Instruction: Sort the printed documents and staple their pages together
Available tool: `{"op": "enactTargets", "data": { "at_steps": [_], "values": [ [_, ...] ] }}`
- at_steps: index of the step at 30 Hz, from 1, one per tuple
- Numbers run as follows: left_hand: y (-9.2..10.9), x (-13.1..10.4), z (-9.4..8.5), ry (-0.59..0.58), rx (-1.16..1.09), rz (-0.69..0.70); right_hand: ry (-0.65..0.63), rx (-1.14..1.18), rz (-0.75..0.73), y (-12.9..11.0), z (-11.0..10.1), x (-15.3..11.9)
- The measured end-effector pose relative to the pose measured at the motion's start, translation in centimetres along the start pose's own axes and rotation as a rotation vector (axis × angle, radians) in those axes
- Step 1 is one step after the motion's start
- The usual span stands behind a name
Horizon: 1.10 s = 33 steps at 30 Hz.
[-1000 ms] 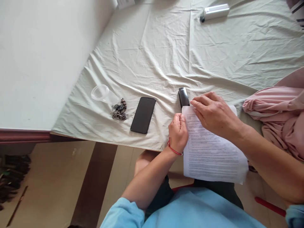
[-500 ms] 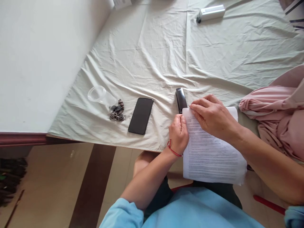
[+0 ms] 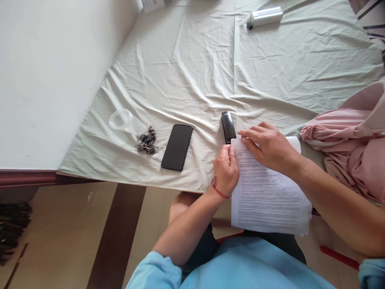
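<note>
A stack of printed paper sheets [image 3: 270, 200] hangs over the table's front edge toward my lap. My left hand [image 3: 226, 166] is closed on the stack's left edge near the top corner, and a red string bracelet circles that wrist. Over the stack's top edge is my right hand [image 3: 269, 144], palm down, with its index finger stretched out and apart from the thumb. Just beyond the top left corner lies a black stapler [image 3: 228, 125], its near end close to the paper and my left fingers. The undersides of the sheets are hidden.
Left of the stapler lie a black smartphone [image 3: 177, 147], a bunch of keys [image 3: 147, 142] and a clear plastic cup [image 3: 122, 120] on its side. A silver-white box-shaped object [image 3: 266, 17] rests at the back. Pink cloth [image 3: 345, 132] is bunched at the right.
My right hand's fingers have loosened at the paper's top edge, and the index finger has straightened. My left hand keeps its hold. The view has shifted slightly.
</note>
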<state>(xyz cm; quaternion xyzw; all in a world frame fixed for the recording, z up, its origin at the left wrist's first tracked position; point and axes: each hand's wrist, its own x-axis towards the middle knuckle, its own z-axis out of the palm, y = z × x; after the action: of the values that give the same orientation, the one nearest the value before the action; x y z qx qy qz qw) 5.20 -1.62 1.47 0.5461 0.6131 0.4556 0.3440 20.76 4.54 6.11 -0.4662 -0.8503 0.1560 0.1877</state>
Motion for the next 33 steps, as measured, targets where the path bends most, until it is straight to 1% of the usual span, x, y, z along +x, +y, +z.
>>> {"op": "enactTargets", "data": {
  "at_steps": [4,7,10,13,15,19,21,25,33],
  "values": [
    [0.4,-0.2,-0.3,-0.014,-0.033,-0.011,-0.14,0.203,0.165,0.7,-0.6,0.9],
    [0.3,-0.1,-0.6,-0.062,-0.111,-0.074,-0.207,0.288,0.278,0.8,-0.9,1.3],
    [-0.3,0.5,-0.9,-0.106,-0.207,-0.17,-0.279,0.315,0.32,0.7,-0.7,1.6],
    [-0.9,1.3,-1.2,-0.108,-0.252,-0.245,-0.33,0.332,0.329,0.5,-0.2,1.8],
    [-1.2,1.8,-1.3,-0.106,-0.224,-0.264,-0.339,0.33,0.332,0.5,0.2,2.0],
    [-1.2,2.6,-1.2,-0.088,-0.06,-0.256,-0.347,0.31,0.354,0.8,0.7,2.1],
    [-1.2,2.9,-1.1,-0.078,-0.012,-0.251,-0.35,0.309,0.362,1.0,0.8,2.2],
    [-1.2,3.6,-1.0,-0.086,0.023,-0.267,-0.363,0.301,0.393,1.2,1.0,2.6],
    [-1.3,4.1,-1.3,-0.147,0.063,-0.277,-0.383,0.156,0.394,1.1,1.3,4.4]
  ]
}}
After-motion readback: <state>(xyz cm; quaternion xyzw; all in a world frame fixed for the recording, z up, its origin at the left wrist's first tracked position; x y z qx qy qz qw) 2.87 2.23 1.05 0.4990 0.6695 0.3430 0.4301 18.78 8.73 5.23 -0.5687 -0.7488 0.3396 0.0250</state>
